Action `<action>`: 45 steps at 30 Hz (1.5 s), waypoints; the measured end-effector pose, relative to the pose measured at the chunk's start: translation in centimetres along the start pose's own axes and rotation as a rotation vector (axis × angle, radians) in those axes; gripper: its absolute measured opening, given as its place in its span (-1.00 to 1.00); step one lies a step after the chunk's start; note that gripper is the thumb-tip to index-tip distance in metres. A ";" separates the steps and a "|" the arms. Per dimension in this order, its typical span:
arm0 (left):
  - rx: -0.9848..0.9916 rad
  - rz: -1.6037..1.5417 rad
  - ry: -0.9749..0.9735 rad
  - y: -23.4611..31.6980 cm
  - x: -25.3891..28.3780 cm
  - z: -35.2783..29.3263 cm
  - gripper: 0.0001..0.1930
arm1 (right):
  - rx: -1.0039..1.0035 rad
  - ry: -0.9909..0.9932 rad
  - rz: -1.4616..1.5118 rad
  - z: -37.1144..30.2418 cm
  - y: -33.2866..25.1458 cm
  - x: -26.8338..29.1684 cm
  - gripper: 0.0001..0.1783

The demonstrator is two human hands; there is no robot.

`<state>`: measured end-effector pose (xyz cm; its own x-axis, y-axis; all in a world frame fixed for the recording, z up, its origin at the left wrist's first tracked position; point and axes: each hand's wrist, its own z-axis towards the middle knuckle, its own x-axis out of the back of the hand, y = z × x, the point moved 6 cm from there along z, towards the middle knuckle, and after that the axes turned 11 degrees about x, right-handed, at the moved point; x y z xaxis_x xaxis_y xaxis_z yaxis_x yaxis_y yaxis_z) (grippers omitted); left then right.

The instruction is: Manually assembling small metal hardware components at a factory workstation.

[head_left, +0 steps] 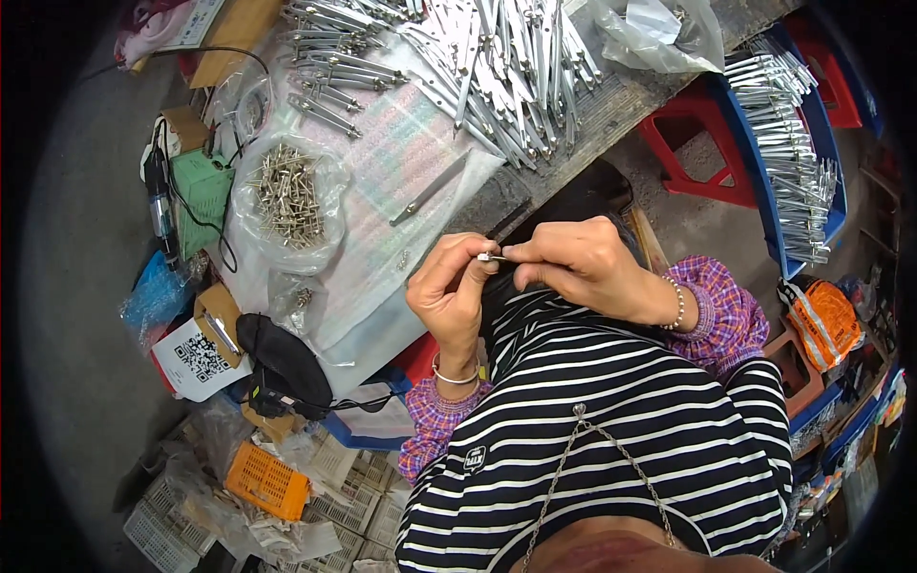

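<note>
Close to the table edge, my two hands meet over a small shiny metal piece with a thin shank (489, 256), much like a screw. My left hand (447, 288) pinches its wider end between thumb and forefinger. From the other side, the thumb and forefinger of my right hand (581, 267) close on the thin end. A single flat metal strip (430, 190) lies on the pale cloth (373, 181) beyond my left hand. Left of it sits an open clear plastic bag of metal screws (289, 197).
Metal strips (497, 72) are heaped at the far side. A blue bin (759, 158) of metal parts stands right, beside a red stool (702, 153). Left are a power screwdriver (159, 205), a green box (202, 181) and a black pouch (284, 355). An orange basket (266, 480) lies lower left.
</note>
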<state>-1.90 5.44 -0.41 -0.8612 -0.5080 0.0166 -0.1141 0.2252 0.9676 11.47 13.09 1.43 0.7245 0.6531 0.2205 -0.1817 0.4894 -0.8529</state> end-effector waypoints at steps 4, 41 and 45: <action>-0.106 0.251 -0.031 1.0 -0.3 -0.3 -0.88 | 0.200 -0.277 -0.289 0.7 -1.6 -0.2 -0.77; -1.093 1.077 -0.310 2.0 10.4 1.0 -0.80 | 0.426 0.054 -0.318 8.1 3.8 -8.9 -0.97; -1.076 1.265 -0.305 3.8 8.8 0.4 -0.77 | 0.325 0.256 0.014 9.2 2.6 -6.2 -0.94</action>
<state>-10.11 2.20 3.32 -0.2137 -0.2689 0.9392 0.9277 -0.3571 0.1088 0.39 15.60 2.15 0.8549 0.5164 0.0499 -0.3637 0.6650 -0.6523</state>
